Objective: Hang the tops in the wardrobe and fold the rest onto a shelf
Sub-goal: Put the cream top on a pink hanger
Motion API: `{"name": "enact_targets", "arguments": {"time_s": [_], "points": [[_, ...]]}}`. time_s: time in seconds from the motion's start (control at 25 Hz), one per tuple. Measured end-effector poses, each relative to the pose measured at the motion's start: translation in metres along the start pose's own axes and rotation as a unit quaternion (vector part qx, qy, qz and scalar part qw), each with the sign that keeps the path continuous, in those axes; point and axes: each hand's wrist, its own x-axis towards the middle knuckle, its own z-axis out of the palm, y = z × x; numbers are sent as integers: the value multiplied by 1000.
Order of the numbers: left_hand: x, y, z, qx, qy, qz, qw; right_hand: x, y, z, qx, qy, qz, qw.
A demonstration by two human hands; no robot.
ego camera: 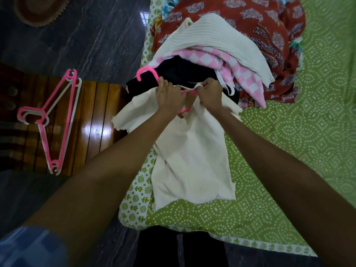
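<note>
A cream ribbed top (192, 151) hangs over the corner of the bed, its neck up at my hands. A pink hanger (146, 73) is pushed into that neck; only its hook and a bit of its bar show. My left hand (168, 97) grips the hanger just below the hook together with the top's left shoulder. My right hand (209, 94) pinches the top's neckline on the right side, beside the hanger bar. Behind my hands lies a pile of clothes: a black garment (183, 74), a pink-and-white checked cloth (240, 72) and another cream ribbed piece (212, 39).
The bed carries a green dotted sheet (289, 151) with a red patterned cloth (260, 16) at its far end. Left of the bed, a glossy wooden stool (92, 120) bears pink and white spare hangers (57, 120). The dark stone floor (77, 35) has a round mat at top left.
</note>
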Motion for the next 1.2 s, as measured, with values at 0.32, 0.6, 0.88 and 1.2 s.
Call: {"name": "enact_targets", "arguments": {"time_s": [0.32,0.6,0.88,1.2], "points": [[20,7,17,-218,60,75,971,9,-23,-29,-202,-94,6,975],[2,-77,33,-302,111,-140,936,38,-30,26,-209,-236,-159,936],[8,-97,47,-275,-16,-120,954,55,-36,54,-305,-231,-232,894],[-22,-95,-16,-302,84,28,949,29,-68,-46,-237,-227,-300,896]]}}
